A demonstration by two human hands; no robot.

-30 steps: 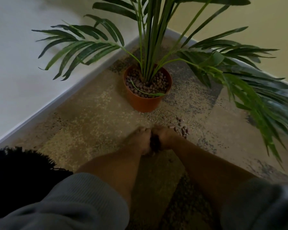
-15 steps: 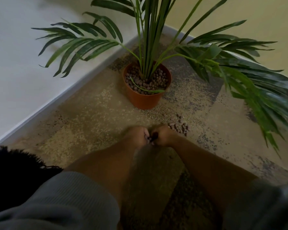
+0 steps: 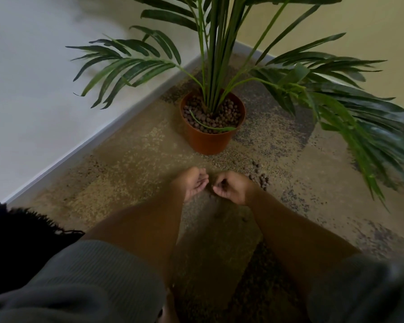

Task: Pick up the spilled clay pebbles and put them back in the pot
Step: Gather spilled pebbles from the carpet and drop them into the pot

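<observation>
An orange plastic pot (image 3: 210, 143) stands on the carpet in the corner, filled with brown clay pebbles (image 3: 230, 111) around a palm's stems. A small heap of spilled pebbles (image 3: 260, 177) lies on the carpet just right of my right hand. My right hand (image 3: 232, 187) is curled into a loose fist with dark pebbles showing inside it. My left hand (image 3: 194, 183) is beside it, a little apart, palm turned up and cupped, with nothing visible in it. Both hands hover in front of the pot. A single loose pebble (image 3: 244, 219) lies under my right forearm.
Long palm fronds (image 3: 350, 117) hang over the carpet right of the pot and to its left. White wall and skirting (image 3: 84, 148) run along the left, a yellow wall (image 3: 371, 31) behind. A dark fringed rug (image 3: 21, 229) lies at lower left.
My hands were pressed together low on the carpet around pebbles. They have lifted slightly and come apart, the left palm turning up and the right staying closed on pebbles.
</observation>
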